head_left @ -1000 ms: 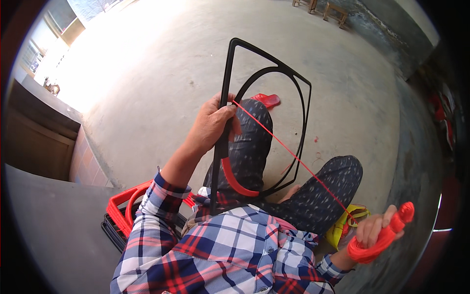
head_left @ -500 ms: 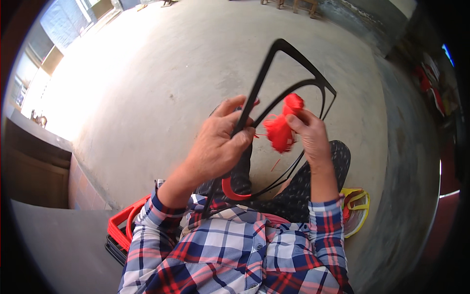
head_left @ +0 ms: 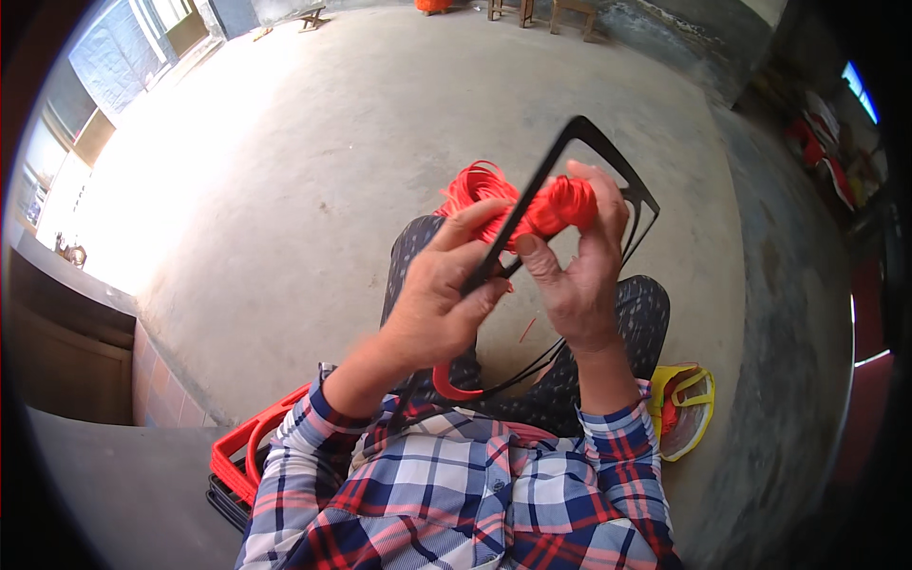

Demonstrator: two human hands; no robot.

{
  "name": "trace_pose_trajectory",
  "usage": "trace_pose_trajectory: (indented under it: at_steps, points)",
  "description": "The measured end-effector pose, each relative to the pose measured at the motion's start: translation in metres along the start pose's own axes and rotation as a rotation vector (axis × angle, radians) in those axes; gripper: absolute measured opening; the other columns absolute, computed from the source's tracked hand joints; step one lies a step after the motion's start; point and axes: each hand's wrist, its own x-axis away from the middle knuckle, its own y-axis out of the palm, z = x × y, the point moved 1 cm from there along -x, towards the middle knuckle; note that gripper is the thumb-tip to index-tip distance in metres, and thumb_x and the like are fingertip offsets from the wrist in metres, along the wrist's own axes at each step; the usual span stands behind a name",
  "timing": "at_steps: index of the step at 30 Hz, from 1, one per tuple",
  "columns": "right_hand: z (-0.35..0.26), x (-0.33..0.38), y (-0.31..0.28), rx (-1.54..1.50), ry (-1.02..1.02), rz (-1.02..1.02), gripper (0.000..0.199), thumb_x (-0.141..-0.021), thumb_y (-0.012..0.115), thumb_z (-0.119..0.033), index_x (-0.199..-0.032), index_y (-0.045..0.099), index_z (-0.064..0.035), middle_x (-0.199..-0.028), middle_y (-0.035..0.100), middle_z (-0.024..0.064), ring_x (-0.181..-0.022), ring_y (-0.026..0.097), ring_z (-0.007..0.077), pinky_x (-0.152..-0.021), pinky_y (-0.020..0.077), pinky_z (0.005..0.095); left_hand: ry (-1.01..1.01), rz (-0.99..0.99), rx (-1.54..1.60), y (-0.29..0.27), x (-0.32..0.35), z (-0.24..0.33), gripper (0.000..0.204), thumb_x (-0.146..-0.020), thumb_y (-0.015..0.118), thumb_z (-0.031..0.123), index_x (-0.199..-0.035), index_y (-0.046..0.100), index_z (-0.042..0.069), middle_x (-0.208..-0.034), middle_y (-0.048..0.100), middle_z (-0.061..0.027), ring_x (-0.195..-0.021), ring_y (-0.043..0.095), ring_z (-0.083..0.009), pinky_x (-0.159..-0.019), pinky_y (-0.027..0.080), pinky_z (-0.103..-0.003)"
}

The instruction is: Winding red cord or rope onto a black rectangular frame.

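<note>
My left hand point(head_left: 442, 294) is closed around one side of a black angular frame point(head_left: 546, 169) with an inner curved bar, held tilted above my lap. A red wrapped section point(head_left: 453, 385) shows on the frame's lower part. My right hand point(head_left: 587, 285) has its thumb and fingers around a bundle of red cord point(head_left: 567, 204), which passes behind the frame's side bar. Loose loops of the cord spread out beyond my left fingers. Those fingertips lie close against the bundle; whether they also grip it I cannot tell.
Red and black frames point(head_left: 226, 454) lie by my left elbow. A yellow-rimmed bag point(head_left: 705, 391) with red material inside stands beside my right thigh. A short red strand point(head_left: 527, 329) lies between my legs. Wooden stools point(head_left: 574, 13) and an orange-red object point(head_left: 432, 5) stand far off.
The red bundle has moved up against the frame's side bar, and its loops now spread leftward behind it. My right hand has turned around it. The frame has shifted slightly right and down.
</note>
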Motion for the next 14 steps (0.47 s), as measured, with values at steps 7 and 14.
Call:
trace_pose_trajectory:
  at_steps: [7,14]
  points:
    - [0.02,0.004,-0.017,-0.867,0.215,0.199,0.038,-0.093,0.063,-0.028,-0.128,0.06,-0.0135,-0.136,0.056,0.0149,-0.132,0.046,0.0259,-0.115,0.0261,0.047,0.034,0.122,-0.185,-0.005,0.004,-0.01,0.016,-0.075,0.065,0.002,-0.091,0.066,-0.002,-0.151,0.033,-0.016,-0.112,0.049,-0.03,-0.1,0.04,-0.041]
    - [0.032,0.013,-0.095,-1.41,0.251,0.108,0.06,-0.088,0.062,-0.057,-0.133,0.054,-0.0186,-0.151,0.038,0.0161,-0.141,0.03,0.0384,-0.112,0.0256,0.0624,-0.479,0.155,0.217,-0.033,0.019,-0.034,0.013,-0.094,0.059,0.017,-0.099,0.059,0.005,-0.095,0.065,-0.0028,-0.079,0.05,-0.0055,-0.07,0.04,-0.022]
